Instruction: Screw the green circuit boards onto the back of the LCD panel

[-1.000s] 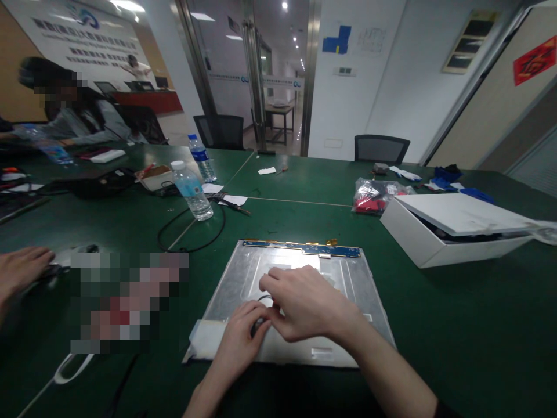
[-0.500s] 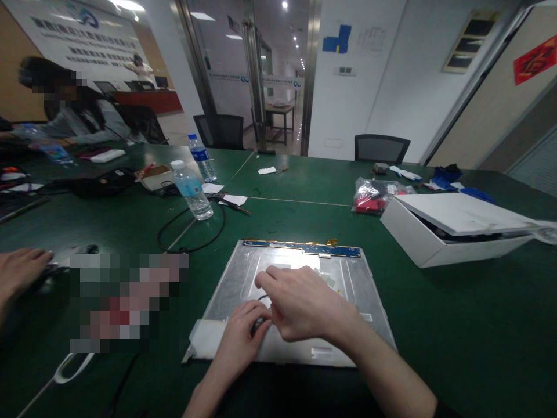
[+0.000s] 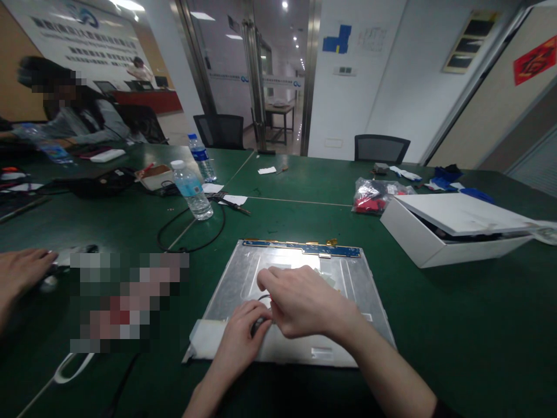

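A flat silver metal panel (image 3: 352, 302) lies on the green table, with a narrow blue circuit board (image 3: 304, 248) along its far edge. Over the panel's lower middle, my left hand (image 3: 246, 328) is closed in a pinch on something dark and small, mostly hidden by the fingers. Just to its right, my right hand (image 3: 300, 302) is curled above the panel, nearly touching the left fingertips; what it grips is hidden. A thin dark wire loop (image 3: 263, 297) shows between the two hands. Whitish tape or film (image 3: 206, 339) covers the panel's near left corner.
Water bottles (image 3: 194, 191) and a black cable loop (image 3: 224, 223) are at the back left. A white box (image 3: 422, 241) and a bagged red item (image 3: 374, 197) sit at the right. Another person's hand (image 3: 24, 273) rests at the far left; someone sits behind.
My right hand has shifted very slightly, its wrist a little higher. My left hand and the panel have stayed in place. The other person's hand at the left has moved slightly right.
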A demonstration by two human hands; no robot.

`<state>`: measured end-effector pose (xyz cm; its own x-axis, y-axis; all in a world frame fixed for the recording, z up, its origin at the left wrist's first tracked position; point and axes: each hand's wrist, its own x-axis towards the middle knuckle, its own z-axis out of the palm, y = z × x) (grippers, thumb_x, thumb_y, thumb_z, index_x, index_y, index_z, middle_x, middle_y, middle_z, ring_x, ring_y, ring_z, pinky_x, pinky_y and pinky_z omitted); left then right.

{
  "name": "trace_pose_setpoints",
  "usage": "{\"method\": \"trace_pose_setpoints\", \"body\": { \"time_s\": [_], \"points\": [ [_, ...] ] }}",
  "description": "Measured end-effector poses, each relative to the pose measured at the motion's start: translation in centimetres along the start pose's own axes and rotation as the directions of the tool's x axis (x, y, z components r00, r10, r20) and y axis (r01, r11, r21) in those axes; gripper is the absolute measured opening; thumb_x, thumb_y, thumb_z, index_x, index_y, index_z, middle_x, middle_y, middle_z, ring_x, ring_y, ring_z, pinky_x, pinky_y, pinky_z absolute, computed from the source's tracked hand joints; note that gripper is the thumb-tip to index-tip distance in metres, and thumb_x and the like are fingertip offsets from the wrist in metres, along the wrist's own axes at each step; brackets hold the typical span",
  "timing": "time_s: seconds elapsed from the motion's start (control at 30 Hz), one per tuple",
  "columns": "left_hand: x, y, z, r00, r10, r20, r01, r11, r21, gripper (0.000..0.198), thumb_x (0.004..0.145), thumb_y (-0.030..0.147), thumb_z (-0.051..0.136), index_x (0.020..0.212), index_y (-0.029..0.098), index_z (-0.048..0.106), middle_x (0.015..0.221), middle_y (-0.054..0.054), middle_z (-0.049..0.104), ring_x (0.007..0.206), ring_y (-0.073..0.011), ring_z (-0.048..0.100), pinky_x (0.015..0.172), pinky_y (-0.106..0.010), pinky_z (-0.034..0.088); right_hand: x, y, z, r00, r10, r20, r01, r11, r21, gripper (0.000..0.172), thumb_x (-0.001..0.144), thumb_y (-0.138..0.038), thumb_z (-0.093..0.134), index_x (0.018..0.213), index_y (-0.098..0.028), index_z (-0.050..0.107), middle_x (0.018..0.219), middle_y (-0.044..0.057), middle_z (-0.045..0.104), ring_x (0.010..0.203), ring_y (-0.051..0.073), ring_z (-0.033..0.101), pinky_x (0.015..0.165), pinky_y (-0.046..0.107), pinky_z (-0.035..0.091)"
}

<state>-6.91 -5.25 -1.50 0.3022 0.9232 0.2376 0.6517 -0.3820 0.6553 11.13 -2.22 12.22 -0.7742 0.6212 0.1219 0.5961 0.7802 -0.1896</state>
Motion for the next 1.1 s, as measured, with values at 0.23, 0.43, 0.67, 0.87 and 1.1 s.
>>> {"method": "trace_pose_setpoints", "body": {
  "time_s": [0.23,0.43,0.67,0.87,1.1],
  "points": [
    [-0.03,0.09,-0.01,1.0,-0.025,-0.01,0.025,1.0,0.002,0.016,0.079,0.026,0.054,0.077,0.022,0.069,0.09,-0.006,0.069,0.088,-0.0243,0.063,0.08,-0.036,0.05,0.17,0.46,0.49,0.996,0.083,0.029,-0.081,0.994,-0.075,0.02,0.088,-0.034,0.048,0.099,-0.018,0.051,0.077,0.004,0.066,0.062,0.018,0.058,0.048,0.028,0.025],
    [0.02,0.28,-0.11,1.0,-0.016,0.0,0.016,1.0,-0.004,0.015,0.079,0.025,0.053,0.076,0.021,0.067,0.087,-0.006,0.068,0.089,-0.0245,0.063,0.082,-0.037,0.049,-0.14,0.42,0.08,0.999,-0.047,0.001,0.047,0.999,-0.002,0.032,0.077,-0.023,0.055,0.107,-0.017,0.048,0.096,0.005,0.065,0.07,0.017,0.058,0.045,0.027,0.024],
    [0.06,0.43,-0.13,1.0,-0.029,-0.013,0.029,1.0,0.002,0.016,0.079,0.027,0.053,0.076,0.022,0.069,0.09,-0.006,0.069,0.088,-0.0244,0.063,0.08,-0.036,0.05,0.11,0.51,0.62,0.998,0.056,0.011,-0.056,0.996,-0.073,0.019,0.088,-0.033,0.049,0.1,-0.018,0.049,0.076,0.003,0.066,0.062,0.017,0.059,0.046,0.028,0.021],
    [0.18,0.83,-0.36,1.0,-0.02,-0.004,0.02,1.0,-0.003,0.015,0.079,0.024,0.052,0.075,0.021,0.067,0.084,-0.005,0.068,0.085,-0.0238,0.062,0.078,-0.035,0.05,-0.17,0.41,-0.07,0.999,-0.026,0.026,0.026,1.0,0.013,0.033,0.077,-0.024,0.055,0.108,-0.017,0.048,0.098,0.006,0.066,0.072,0.017,0.06,0.047,0.027,0.027],
    [0.0,0.39,-0.2,1.0,-0.013,0.008,0.013,1.0,0.01,0.017,0.081,0.025,0.052,0.077,0.022,0.068,0.089,-0.006,0.068,0.087,-0.0238,0.062,0.081,-0.037,0.049,-0.06,0.63,0.31,0.995,0.094,0.039,-0.091,0.994,-0.066,0.022,0.088,-0.034,0.047,0.102,-0.017,0.051,0.076,0.004,0.067,0.062,0.018,0.06,0.048,0.027,0.025]
  ]
}}
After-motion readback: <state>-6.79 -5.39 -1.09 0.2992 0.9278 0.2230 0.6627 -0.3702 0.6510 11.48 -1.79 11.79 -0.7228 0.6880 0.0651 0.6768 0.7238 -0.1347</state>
